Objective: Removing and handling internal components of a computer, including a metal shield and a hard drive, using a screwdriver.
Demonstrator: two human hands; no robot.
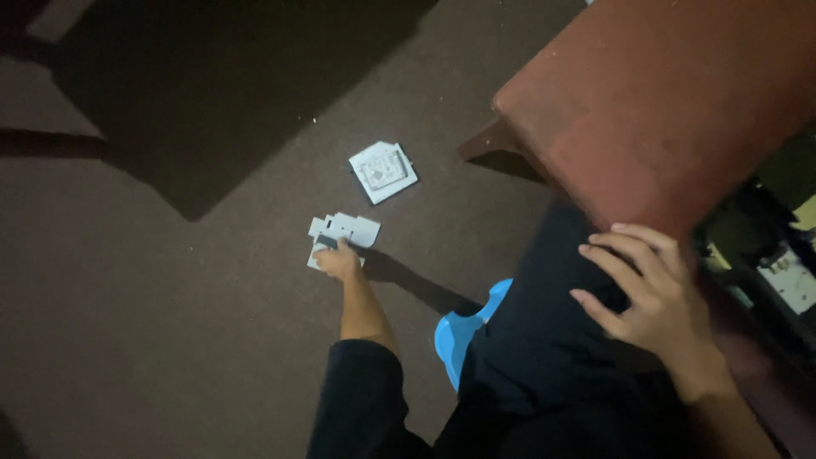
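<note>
left hand (338, 262) rests fingers-down on the flat white cardboard cutout (344, 231) on the floor, directly ahead; grasp cannot be confirmed; right hand (650, 289) lies released on the knee, farther off.

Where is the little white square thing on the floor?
In the head view the white square piece lies on the dark floor, just beyond the flat white cutout that the left hand touches, left of the red-brown furniture.
</note>
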